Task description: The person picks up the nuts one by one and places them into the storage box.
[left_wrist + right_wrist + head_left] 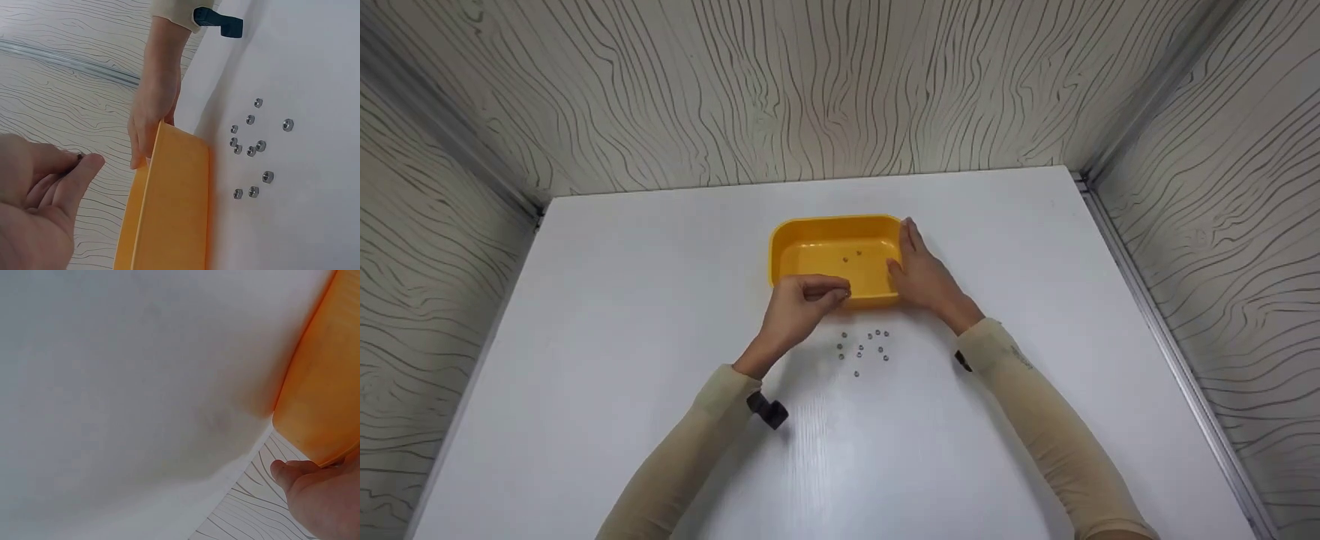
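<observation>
Yellow bin [836, 228]: stands upright on the far middle part of the white table [622, 337], its opening facing up.
Bin contents: two small nuts [845, 259] visible on the bin floor, near each other and apart; the left hand hides part of the near left corner, so the count there cannot be confirmed.
Loose nuts [268, 177]: eleven counted on the table, on the near side of the bin, in a loose scatter; a few touch or nearly touch.
Stage of work: judged early; two nuts are inside, one is in hand, and the eleven on the table remain outside.
Left hand [802, 307]: thumb and forefinger pinch one tiny piece, taken to be a nut; the remaining fingers are folded in.
Held nut [81, 156]: sits right at the fingertips, mostly covered by them; in the head view it appears over the bin's near wall, left of the right hand.
Right hand [928, 281]: grips the bin's right wall, thumb inside the rim, fingers along the outer face; no nut seen in it.
Loose nuts to fingers: all on the near side of both hands, touched by neither.
</observation>
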`<state>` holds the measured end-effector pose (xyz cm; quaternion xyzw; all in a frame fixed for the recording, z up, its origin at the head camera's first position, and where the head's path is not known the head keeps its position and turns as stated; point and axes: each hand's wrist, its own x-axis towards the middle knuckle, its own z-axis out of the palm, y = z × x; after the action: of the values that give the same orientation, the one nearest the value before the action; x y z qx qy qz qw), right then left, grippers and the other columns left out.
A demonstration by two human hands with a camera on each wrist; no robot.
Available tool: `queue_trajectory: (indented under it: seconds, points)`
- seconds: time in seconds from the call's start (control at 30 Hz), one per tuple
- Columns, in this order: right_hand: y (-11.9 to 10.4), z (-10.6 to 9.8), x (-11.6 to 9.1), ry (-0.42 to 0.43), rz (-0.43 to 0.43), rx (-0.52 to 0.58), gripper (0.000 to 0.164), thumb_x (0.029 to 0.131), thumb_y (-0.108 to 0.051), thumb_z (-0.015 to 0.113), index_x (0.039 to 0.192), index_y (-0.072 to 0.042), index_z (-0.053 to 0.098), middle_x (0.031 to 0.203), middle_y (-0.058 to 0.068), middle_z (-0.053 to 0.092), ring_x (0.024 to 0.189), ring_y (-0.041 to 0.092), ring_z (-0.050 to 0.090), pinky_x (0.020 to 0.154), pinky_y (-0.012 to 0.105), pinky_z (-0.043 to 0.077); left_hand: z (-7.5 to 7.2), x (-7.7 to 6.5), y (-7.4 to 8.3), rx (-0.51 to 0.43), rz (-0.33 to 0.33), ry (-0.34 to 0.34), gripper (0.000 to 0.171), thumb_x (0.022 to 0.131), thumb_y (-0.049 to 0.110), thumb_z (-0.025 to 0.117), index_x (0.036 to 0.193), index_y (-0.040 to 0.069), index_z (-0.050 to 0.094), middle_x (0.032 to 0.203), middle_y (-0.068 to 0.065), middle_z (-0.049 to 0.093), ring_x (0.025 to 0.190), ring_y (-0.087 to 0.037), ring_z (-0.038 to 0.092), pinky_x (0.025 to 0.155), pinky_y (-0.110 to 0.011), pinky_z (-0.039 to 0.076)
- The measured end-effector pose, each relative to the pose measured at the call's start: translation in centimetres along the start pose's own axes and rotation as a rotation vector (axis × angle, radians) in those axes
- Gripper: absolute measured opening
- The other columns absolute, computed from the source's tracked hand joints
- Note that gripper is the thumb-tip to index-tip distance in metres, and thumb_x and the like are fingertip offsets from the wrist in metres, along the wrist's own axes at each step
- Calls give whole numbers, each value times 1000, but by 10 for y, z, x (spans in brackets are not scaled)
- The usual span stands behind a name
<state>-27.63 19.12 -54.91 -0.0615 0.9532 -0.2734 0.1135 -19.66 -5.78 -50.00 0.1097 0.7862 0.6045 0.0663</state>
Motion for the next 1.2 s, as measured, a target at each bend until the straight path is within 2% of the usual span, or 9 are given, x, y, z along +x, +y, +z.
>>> queue_trajectory:
  seconds: [0.3, 0.47, 0.53, 0.67, 0.77, 0.87, 1.0, 1.2]
  points:
    - [1, 0, -1, -2, 4, -7, 82, 111, -41, 42, 168, -13, -10, 178, 4, -15, 167, 26, 11, 137, 45, 17, -7, 10, 6, -281, -137, 15, 23, 97, 2, 72, 118, -4, 77, 113, -19, 80, 99, -19, 80, 90, -29, 65]
    - [0, 1, 0, -1, 10, -4, 82, 111, -41, 42, 168, -13, -11, 179, 6, -12, 167, 27, 12, 136, 46, 17, -11, 13, 7, -304, -162, 37, 22, 96, 3, 72, 117, -3, 77, 112, -18, 80, 109, -33, 78, 90, -29, 65]
    - [-1, 1, -1, 2, 11, -5, 83, 111, -41, 43, 168, -13, -11, 179, 7, -11, 167, 27, 12, 136, 46, 18, -11, 16, 6, -321, -171, 48, 22, 96, 2, 72, 117, -3, 77, 112, -18, 80, 110, -34, 78, 90, -29, 65]
    - [-1, 0, -1, 3, 10, -8, 83, 111, -41, 43, 168, -13, -11, 179, 6, -11, 167, 28, 13, 136, 47, 18, -12, 22, 4, -409, -201, 70, 26, 96, 0, 72, 121, -7, 74, 117, -20, 79, 108, -27, 79, 92, -30, 65]
    - [-1, 0, -1, 1, 4, -5, 83, 111, -41, 42, 168, -14, -11, 179, 5, -13, 167, 28, 13, 136, 46, 17, -13, 27, 4, -478, -240, 93, 25, 96, 0, 72, 121, -6, 75, 120, -21, 77, 108, -23, 79, 94, -31, 64]
    - [0, 0, -1, -1, -8, -7, 82, 111, -40, 41, 168, -12, -11, 179, 5, -13, 165, 30, 20, 135, 47, 21, -12, 33, 4, -528, -286, 118, 24, 97, -1, 71, 120, -4, 75, 127, -25, 73, 108, -22, 79, 94, -30, 64]
    - [1, 0, -1, 7, -14, -12, 81, 111, -40, 41, 168, -10, -8, 179, 8, -11, 160, 33, 33, 134, 48, 27, -10, 40, 3, -562, -342, 148, 24, 97, -1, 70, 120, -4, 75, 135, -30, 67, 107, -22, 78, 94, -29, 64]
    - [0, 1, -1, 11, -10, -5, 81, 111, -39, 41, 168, -11, -11, 179, 7, -12, 162, 31, 28, 135, 47, 23, -10, 49, 1, -556, -418, 207, 23, 97, -1, 70, 120, -2, 75, 137, -28, 67, 106, -22, 78, 92, -27, 64]
